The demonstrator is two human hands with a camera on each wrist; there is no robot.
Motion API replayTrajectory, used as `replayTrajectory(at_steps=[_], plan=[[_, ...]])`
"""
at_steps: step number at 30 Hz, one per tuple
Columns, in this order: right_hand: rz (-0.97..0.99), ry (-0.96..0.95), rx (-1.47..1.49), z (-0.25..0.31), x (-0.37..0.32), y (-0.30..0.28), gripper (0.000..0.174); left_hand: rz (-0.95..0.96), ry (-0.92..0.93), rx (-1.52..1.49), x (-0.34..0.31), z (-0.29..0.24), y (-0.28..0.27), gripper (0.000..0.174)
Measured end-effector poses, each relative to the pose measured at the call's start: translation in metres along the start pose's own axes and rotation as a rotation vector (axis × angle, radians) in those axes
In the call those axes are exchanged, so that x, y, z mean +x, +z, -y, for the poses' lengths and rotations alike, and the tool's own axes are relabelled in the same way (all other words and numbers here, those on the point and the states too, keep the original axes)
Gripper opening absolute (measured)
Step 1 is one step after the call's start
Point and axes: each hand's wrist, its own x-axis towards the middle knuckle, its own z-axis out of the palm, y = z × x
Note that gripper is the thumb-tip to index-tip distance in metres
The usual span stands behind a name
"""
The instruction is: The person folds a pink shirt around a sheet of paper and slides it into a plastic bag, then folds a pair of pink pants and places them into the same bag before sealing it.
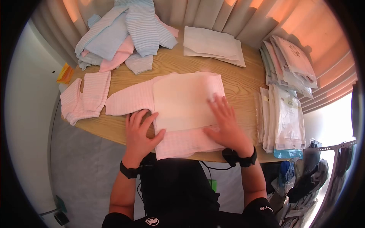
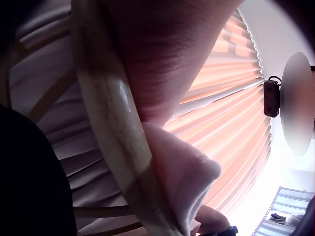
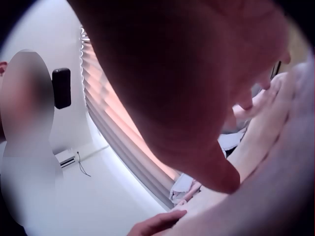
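A pink striped knit top [image 1: 131, 97] lies on the table, its left sleeve stretched out sideways. On its body rests a pale rectangular sheet [image 1: 182, 102], with the pink hem showing below. My left hand [image 1: 141, 133] is at the left edge of the top, just under the sleeve, fingers spread. The right hand [image 1: 227, 123] rests on the right side with its fingers extended over the top and the sheet's edge. In the left wrist view a corner of pink cloth [image 2: 179, 169] lies over the table edge. The right wrist view has the right thumb [image 3: 219, 172] close over the pale surface.
Pink striped pants [image 1: 85, 98] lie at the left. Blue, pink and grey clothes [image 1: 129, 38] are heaped at the back left. Pale sheets [image 1: 213, 43] lie at the back. Bagged garments [image 1: 287, 117] are stacked on the right, with more bagged clothes [image 1: 291, 62] behind. Curtains [image 1: 205, 15] border the table.
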Motion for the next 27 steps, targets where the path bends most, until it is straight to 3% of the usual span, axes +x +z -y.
replayTrajectory(at_steps=[2,7,9,13,16,18,19,21,27], plan=[[0.201,0.004,-0.198,0.003,-0.002,0.008,0.064,-0.004,0.02,0.013,-0.001,0.003,0.001,0.047],[0.229,-0.015,-0.178,0.0,-0.002,0.009,0.063,0.016,0.014,0.018,0.0,0.0,-0.003,0.061],[0.222,-0.009,-0.172,-0.001,-0.003,0.008,0.062,-0.07,-0.13,-0.156,-0.002,0.004,0.002,0.074],[0.241,-0.002,-0.177,0.0,-0.006,0.011,0.06,-0.155,-0.258,-0.241,-0.003,0.002,0.002,0.079],[0.214,-0.018,-0.178,-0.002,-0.008,0.015,0.06,-0.087,-0.162,-0.271,0.003,-0.006,-0.01,0.082],[0.195,-0.032,-0.178,-0.002,-0.01,0.017,0.06,0.163,-0.023,-0.225,0.016,-0.021,-0.019,0.076],[0.173,-0.035,-0.168,-0.002,-0.011,0.017,0.06,0.163,-0.024,-0.222,0.021,-0.024,-0.018,0.076],[0.147,-0.045,-0.156,-0.001,-0.011,0.017,0.06,0.357,0.188,-0.082,0.033,-0.03,-0.016,0.076],[0.074,-0.048,-0.09,-0.008,-0.016,0.023,0.062,0.409,0.276,-0.004,0.033,-0.028,-0.002,0.068]])
